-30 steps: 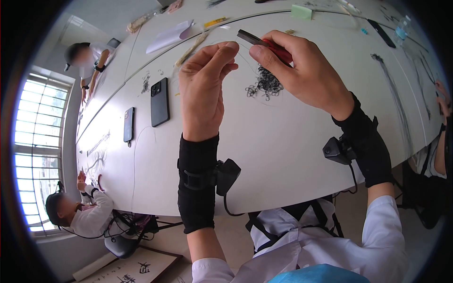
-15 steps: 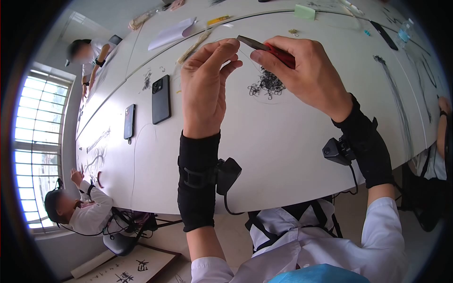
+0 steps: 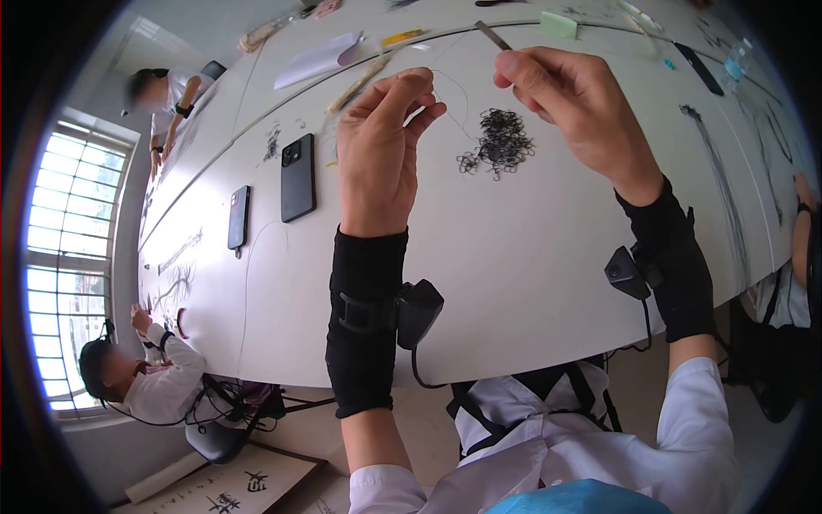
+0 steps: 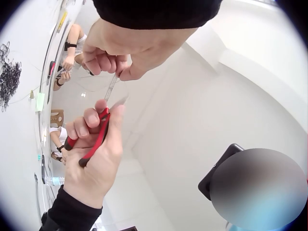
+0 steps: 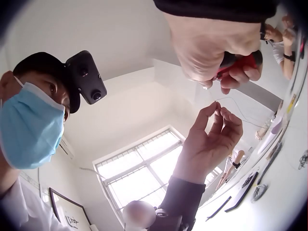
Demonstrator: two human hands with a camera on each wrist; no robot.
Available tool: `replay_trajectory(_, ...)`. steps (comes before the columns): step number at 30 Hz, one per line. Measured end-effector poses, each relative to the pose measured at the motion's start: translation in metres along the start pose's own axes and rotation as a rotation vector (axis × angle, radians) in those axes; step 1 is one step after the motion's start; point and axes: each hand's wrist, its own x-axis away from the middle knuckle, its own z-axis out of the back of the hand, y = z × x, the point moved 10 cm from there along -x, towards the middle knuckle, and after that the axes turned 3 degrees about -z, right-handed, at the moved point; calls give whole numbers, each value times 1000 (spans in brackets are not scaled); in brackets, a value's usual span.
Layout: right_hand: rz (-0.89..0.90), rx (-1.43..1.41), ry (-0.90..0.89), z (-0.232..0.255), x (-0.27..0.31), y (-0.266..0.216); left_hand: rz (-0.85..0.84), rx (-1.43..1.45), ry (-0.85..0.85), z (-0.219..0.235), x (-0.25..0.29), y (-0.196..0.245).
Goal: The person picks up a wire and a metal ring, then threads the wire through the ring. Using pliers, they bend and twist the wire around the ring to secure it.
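My left hand [image 3: 377, 150] is raised over the table, its thumb and fingertips pinching the end of a thin dark wire [image 3: 465, 92] that curves down toward the table. To its right, my right hand [image 3: 582, 116] grips a pair of pliers [image 4: 102, 137] with red and black handles, seen best in the left wrist view. The metal nose of the pliers points up and left in the head view, apart from the left fingertips. Below and between the hands, a pile of small bent black wire pieces [image 3: 503, 141] lies on the white table [image 3: 505, 265].
Two dark phones [image 3: 298, 180] lie left of the left hand. Farther back are a purple-white sheet [image 3: 318, 62], a yellow item [image 3: 402, 38] and a green paper [image 3: 558, 25]. Long dark wires [image 3: 717, 184] and a water bottle [image 3: 736, 62] are at right. Other people sit around the table.
My right hand has moved right with the pliers, whose nose has drawn away from the left fingertips and turned upward. The left hand keeps its pinch, shifting slightly right in view.
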Motion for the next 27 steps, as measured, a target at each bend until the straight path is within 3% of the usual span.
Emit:
replay_trajectory(2, -163, -97, -54, 18, -4, 17, 11, 4, 6, 5, -2, -3)
replay_trajectory(4, -287, -255, 43, 54, -8, 32, 19, -5, 24, 10, -5, -5)
replay_trajectory(8, -339, -277, 281, 139, -7, 35, 42, 18, 32, 18, -8, -12)
replay_trajectory(11, -329, -506, 375, 200, -9, 65, 80, 80, 39, 16, -7, -18)
replay_trajectory(20, -305, -516, 494, 353, 2, 122, 102, 109, 47, 17, -6, -23)
replay_trajectory(27, -312, -469, 560, 404, 9, 132, 109, 105, 48, 12, -3, -21)
